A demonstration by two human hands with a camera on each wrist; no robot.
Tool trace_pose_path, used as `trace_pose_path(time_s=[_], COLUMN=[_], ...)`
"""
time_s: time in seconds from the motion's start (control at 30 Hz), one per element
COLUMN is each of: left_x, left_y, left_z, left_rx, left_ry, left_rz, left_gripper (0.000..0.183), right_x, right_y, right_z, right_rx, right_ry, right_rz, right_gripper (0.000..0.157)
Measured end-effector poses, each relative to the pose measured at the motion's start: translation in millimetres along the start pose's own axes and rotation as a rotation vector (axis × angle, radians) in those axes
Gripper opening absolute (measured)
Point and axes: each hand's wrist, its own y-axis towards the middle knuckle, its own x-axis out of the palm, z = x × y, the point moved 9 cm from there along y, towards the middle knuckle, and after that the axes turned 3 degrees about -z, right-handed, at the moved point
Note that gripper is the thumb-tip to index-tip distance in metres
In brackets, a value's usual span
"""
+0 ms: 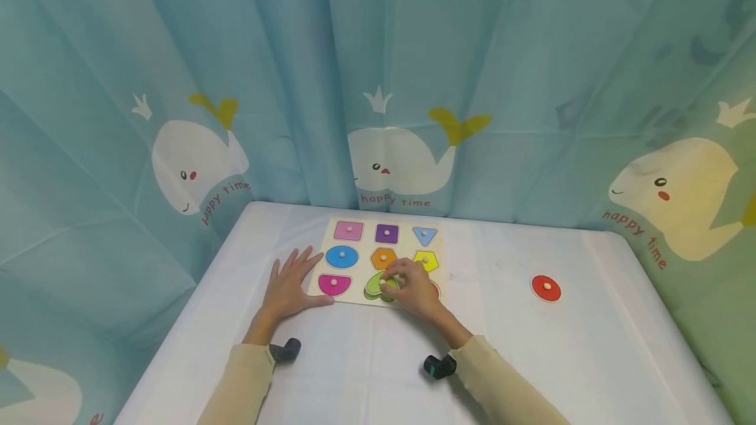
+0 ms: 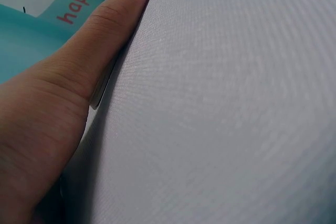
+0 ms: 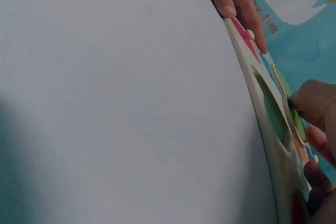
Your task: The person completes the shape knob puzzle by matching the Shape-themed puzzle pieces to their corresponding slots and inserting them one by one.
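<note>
A cream peg puzzle board (image 1: 361, 272) lies on the table with colored knobbed pieces in rows. My right hand (image 1: 416, 290) pinches the knob of a green rounded piece (image 1: 373, 286) at the front row's middle. In the right wrist view that green piece (image 3: 301, 127) is lifted and tilted just above a green recess (image 3: 270, 106). My left hand (image 1: 289, 287) rests at the board's left side, fingers spread, with its thumb (image 2: 113, 11) along the front edge. Right of the green piece, a red spot (image 1: 436, 288) on the board is mostly hidden by my right hand.
A red round knobbed piece (image 1: 546, 288) lies on the white table (image 1: 496, 346), right of the board. Elsewhere on the board sit a blue oval (image 1: 336, 261), a magenta half-round piece (image 1: 328, 287) and several others. A whale-print curtain (image 1: 401, 31) hangs behind the table.
</note>
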Motion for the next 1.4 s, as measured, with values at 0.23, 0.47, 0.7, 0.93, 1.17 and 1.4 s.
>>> trace_pose_path(time_s=[0.23, 0.47, 0.7, 0.93, 1.17, 1.4], left_x=[-0.7, -2.0, -2.5, -3.4, -2.6, -2.9], left_y=[-0.7, -1.0, -1.1, -2.1, -0.9, -1.7], left_z=[0.6, 2.5, 2.7, 3.2, 3.3, 2.7], left_rx=[-0.003, 0.002, 0.006, 0.007, -0.008, 0.000], left_ry=[-0.002, -0.012, -0.008, -0.013, -0.005, -0.007], left_rz=[-0.001, 0.006, 0.008, 0.006, -0.023, -0.006], left_gripper=[0.108, 0.107, 0.107, 0.107, 0.107, 0.108], right_x=[5.3, 8.4, 8.7, 8.8, 9.2, 8.5], right_y=[-1.9, -3.9, -5.6, -5.6, -5.7, -6.0], right_z=[-1.3, 1.2, -0.1, -0.3, -0.3, -1.3], right_rx=[-0.011, 0.033, 0.014, 0.013, 0.011, 0.008], right_ry=[-0.061, -0.096, -0.104, -0.115, -0.125, -0.125], right_rz=[-0.002, -0.009, -0.009, -0.005, -0.006, 0.001], right_gripper=[0.007, 0.006, 0.007, 0.006, 0.005, 0.006])
